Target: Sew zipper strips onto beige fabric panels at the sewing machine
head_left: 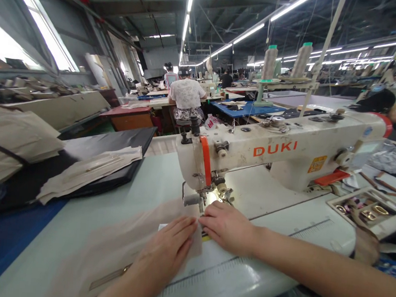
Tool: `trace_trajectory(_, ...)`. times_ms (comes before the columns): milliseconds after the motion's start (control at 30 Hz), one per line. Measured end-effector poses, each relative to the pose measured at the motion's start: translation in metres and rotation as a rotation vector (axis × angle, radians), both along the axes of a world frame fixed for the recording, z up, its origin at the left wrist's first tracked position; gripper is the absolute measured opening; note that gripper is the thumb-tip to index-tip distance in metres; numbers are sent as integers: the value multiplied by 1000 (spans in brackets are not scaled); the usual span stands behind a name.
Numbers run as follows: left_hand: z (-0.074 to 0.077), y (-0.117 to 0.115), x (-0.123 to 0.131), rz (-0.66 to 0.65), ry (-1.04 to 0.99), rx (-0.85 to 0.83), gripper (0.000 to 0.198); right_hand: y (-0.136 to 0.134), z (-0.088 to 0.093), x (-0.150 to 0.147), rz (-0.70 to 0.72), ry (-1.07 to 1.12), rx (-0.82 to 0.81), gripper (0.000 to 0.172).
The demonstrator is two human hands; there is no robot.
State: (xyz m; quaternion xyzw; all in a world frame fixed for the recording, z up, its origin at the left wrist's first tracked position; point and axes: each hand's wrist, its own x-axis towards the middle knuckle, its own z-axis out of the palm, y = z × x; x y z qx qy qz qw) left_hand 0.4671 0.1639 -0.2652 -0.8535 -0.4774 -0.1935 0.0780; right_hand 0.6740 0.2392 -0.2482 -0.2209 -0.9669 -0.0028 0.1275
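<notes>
A thin beige fabric piece [142, 227] lies on the sewing machine's bed, its right edge by the presser foot [202, 204]. My left hand [172, 243] rests flat on this fabric, fingers stretched towards the needle area. Beneath its fingers, a small white patch [162, 226] peeks out. A slot with a zipper [108, 279] shows in the fabric beside my left wrist. My right hand [227, 227] lies just right of the presser foot, fingers extended, fingertips touching down near those of my left hand. The sewing machine [246, 148] has its lamp lit over the needle; the fingertips partly hide the stitching spot.
Beige fabric pieces [92, 171] are stacked on black material [138, 152] at left, near a larger bundle [7, 141]. A tray [352, 213] of metal fittings stands right. Thread cones [269, 62] rise behind the machine. A person [187, 94] sits farther back.
</notes>
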Motion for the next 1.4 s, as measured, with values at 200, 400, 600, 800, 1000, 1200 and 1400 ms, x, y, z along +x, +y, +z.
trace_trajectory(200, -2, -1, 1, 38, -14, -45, 36, 5, 5, 1, 40, -28, 55, 17)
trace_trajectory(400, -2, 19, 10, 3, -28, -34, 36, 22, 4, 9, 67, -19, 79, 17)
trace_trajectory(600, -8, 35, 9, -26, -54, 44, 34, 30, -6, 13, 16, 33, 89, 18)
trace_trajectory(800, -9, 43, 9, -20, -58, 28, 33, 30, -10, 12, 13, 70, 91, 18)
trace_trajectory(1000, -5, 47, 11, -38, -43, 66, 32, 32, -12, 10, 12, 60, 137, 20)
trace_trajectory(1200, -4, 48, 11, -57, 0, 131, 32, 31, -12, 9, -10, 60, 130, 21)
trace_trajectory(1400, -11, 51, 9, -46, -32, 133, 33, 31, -10, 8, -25, 55, 120, 22)
